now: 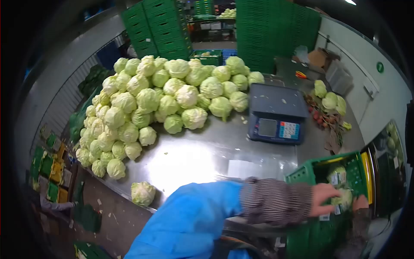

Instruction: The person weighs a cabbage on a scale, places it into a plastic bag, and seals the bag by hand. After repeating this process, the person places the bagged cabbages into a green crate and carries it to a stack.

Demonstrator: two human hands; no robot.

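Note:
At the lower right, my left hand [323,199] reaches across in a blue sleeve with a striped cuff, its fingers curled against a cabbage [343,199] with a white label. On the other side of that cabbage is my right hand [361,203], partly hidden and dim, also closed against it. Both hands are inside a green crate [300,175]. Another labelled cabbage [337,175] lies in the crate just beyond them.
A large pile of cabbages [148,100] covers the back left of the metal table [207,149]. One cabbage [142,193] sits by the near edge. A scale [276,113], radishes [321,117] and orange-handled scissors [300,74] are right. Green crates [258,34] stand stacked behind.

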